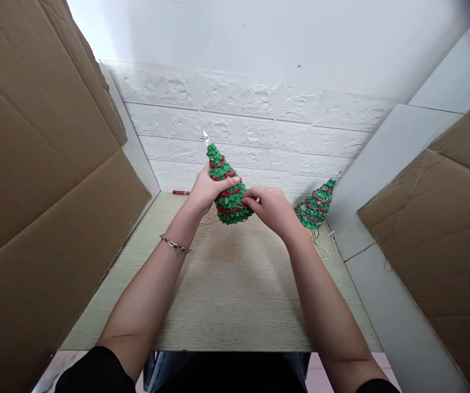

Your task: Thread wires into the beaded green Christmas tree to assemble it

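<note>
A small green Christmas tree [235,210] with red garland is tilted to the left above the table, a clear pointed topper at its tip. My left hand [210,188] wraps round its upper left side, thumb across the front. Against the tree's lower right side, my right hand [265,204] is closed in a pinch at the red garland. A tiny pale thing shows by those fingers, too small to name. Thin pale wires trail beneath the tree, partly hidden.
A second decorated tree [315,206] leans at the back right, with loose wires [320,245] under it. A red pen-like stick [180,192] lies at the back left. Cardboard sheets [54,136] flank the wooden table [235,305], and a white brick-patterned wall [238,95] stands behind.
</note>
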`<state>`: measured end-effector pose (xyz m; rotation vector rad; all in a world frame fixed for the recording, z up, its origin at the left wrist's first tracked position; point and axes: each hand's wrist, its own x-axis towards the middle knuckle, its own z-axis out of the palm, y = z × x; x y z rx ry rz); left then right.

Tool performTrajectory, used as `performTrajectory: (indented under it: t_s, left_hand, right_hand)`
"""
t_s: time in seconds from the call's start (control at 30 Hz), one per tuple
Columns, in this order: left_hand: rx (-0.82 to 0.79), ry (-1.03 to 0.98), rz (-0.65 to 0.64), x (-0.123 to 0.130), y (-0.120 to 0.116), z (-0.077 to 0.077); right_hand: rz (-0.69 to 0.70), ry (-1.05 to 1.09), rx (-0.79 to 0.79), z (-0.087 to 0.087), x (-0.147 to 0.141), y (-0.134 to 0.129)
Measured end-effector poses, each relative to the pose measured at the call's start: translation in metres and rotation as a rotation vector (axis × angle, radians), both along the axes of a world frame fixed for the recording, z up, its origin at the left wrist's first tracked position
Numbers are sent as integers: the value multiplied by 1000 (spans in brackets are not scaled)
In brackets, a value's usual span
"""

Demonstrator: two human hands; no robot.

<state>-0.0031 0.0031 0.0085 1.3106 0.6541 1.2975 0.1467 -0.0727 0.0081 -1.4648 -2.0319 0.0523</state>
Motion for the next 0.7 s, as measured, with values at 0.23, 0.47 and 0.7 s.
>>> performTrajectory:
  t_s: [0.23, 0.47, 0.7]
  left_hand:
    - [50, -134, 79, -6, 7, 2]
    - [60, -356, 284, -16, 24, 2]
    - [59, -472, 422, -29, 37, 0]
  right_hand:
    - [-39, 159, 206, -5, 4, 4]
    - [-160, 34, 209, -19, -7, 10]
    - [-154, -260, -337, -57, -24, 37]
